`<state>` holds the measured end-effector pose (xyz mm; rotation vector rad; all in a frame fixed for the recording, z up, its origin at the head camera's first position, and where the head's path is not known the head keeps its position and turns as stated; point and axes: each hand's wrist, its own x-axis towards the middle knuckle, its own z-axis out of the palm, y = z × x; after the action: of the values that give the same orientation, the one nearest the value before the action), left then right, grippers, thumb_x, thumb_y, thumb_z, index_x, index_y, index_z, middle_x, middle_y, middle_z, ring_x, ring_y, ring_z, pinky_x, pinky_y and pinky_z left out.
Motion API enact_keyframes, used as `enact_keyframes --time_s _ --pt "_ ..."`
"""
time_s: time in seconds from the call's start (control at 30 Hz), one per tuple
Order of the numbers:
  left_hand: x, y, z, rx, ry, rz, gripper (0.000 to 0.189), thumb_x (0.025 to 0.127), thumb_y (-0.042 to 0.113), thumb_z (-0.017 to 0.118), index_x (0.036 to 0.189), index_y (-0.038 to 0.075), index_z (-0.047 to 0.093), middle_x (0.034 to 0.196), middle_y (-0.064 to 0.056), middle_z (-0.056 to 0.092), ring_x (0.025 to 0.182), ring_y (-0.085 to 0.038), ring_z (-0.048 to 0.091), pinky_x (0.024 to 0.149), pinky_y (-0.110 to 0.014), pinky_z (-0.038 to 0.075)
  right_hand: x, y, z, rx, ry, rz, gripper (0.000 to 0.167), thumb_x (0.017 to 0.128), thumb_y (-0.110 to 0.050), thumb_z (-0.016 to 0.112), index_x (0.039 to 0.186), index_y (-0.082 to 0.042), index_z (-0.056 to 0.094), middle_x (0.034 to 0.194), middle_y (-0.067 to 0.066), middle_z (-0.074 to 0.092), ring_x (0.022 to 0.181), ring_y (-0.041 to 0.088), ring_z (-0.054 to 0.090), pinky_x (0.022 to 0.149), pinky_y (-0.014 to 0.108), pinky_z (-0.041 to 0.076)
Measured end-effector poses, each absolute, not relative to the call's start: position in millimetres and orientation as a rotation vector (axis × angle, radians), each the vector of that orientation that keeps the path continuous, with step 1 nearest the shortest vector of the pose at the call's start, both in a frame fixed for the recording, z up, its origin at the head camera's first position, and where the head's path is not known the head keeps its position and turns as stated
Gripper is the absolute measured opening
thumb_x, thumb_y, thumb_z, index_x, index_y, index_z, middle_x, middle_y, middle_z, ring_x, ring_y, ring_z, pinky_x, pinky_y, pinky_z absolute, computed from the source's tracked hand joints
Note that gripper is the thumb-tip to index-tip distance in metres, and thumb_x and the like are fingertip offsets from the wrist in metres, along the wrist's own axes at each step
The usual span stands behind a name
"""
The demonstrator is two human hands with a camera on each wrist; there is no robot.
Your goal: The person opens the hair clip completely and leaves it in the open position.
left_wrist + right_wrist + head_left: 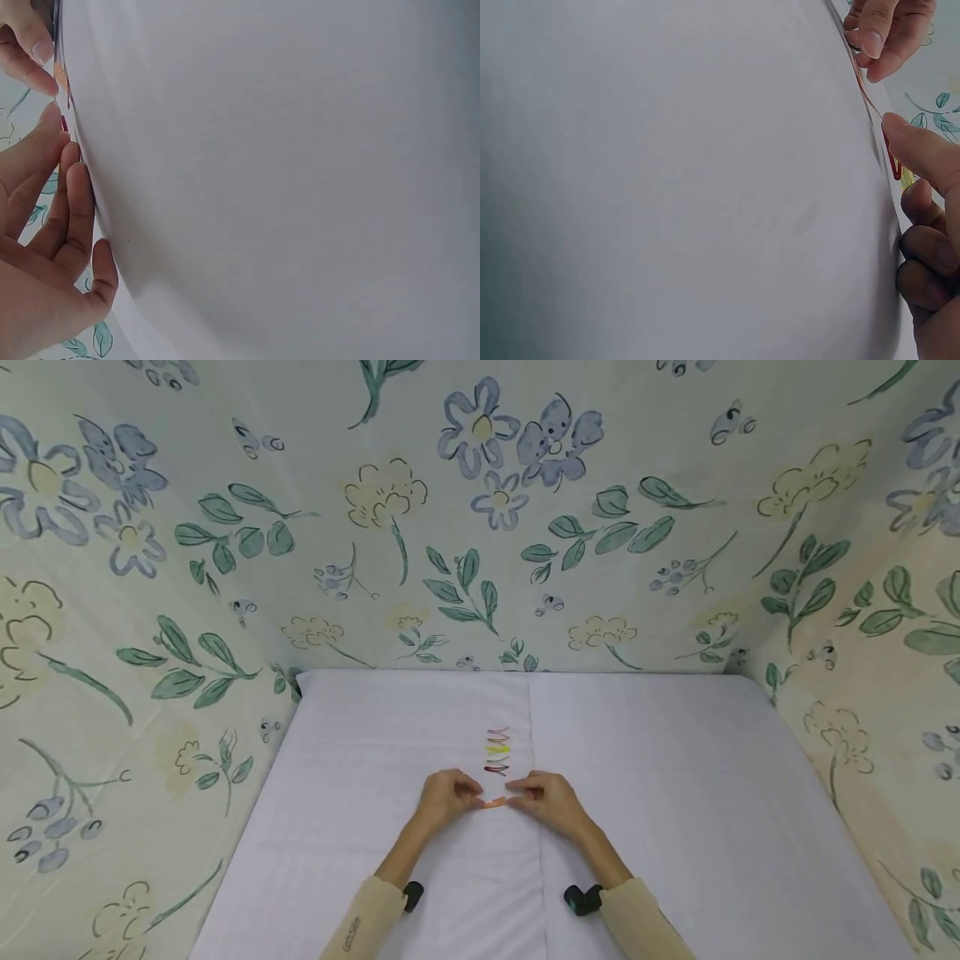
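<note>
Low over the middle of the white-covered table, a slim orange hair clip (494, 803) spans the gap between the two hands. My left hand (446, 795) has its thumb and finger at the clip's left end. At its right end are the thumb and fingertips of my right hand (553, 804), the other fingers curled in the right wrist view. The exact grip is partly hidden by the fingers. Just beyond the hands lies a dark red V-shaped clip (496, 769), seen edge-on as a red loop beside my right thumb in the right wrist view.
A yellow clip (497, 749) and several other coloured V-shaped ones stand in a column toward the back, beside a seam in the white cloth (637, 760). Floral curtains (480, 585) enclose the table's back and sides. Dark wrist devices (582, 900) sit at the cuffs.
</note>
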<state>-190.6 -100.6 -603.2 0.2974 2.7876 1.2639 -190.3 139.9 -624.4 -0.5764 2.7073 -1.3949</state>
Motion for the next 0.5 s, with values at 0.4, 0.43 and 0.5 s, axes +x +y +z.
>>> enact_keyframes --time_s 0.4,0.43,0.5 --pt "-185.4 -98.1 -605.4 0.368 2.884 1.165 0.016 0.070 0.015 0.095 0.079 0.016 0.082 0.073 0.006 0.070 0.063 0.001 0.055 0.068 -0.019 0.044 -191.1 136.7 -623.0 -0.631 2.737 -1.318 0.024 0.083 -0.019 0.087 0.105 -0.012 0.083 0.071 -0.008 0.058 0.062 -0.001 0.045 0.058 0.019 0.039" --pt "-185.3 -98.1 -605.5 0.372 2.883 1.168 0.015 0.071 0.014 0.095 0.079 0.015 0.082 0.073 0.006 0.070 0.062 0.001 0.055 0.067 -0.019 0.044 -190.8 136.6 -623.1 -0.634 2.740 -1.317 0.024 0.082 -0.019 0.088 0.105 -0.012 0.083 0.070 -0.008 0.058 0.063 -0.001 0.045 0.058 0.018 0.039" --pt "-185.4 -98.2 -606.1 0.381 2.881 1.176 0.015 0.071 0.013 0.095 0.078 0.015 0.081 0.073 0.005 0.070 0.062 0.001 0.055 0.066 -0.019 0.045 -190.4 136.4 -623.9 -0.649 2.750 -1.322 0.024 0.082 -0.018 0.088 0.104 -0.012 0.083 0.070 -0.008 0.058 0.062 -0.002 0.045 0.058 0.018 0.039"
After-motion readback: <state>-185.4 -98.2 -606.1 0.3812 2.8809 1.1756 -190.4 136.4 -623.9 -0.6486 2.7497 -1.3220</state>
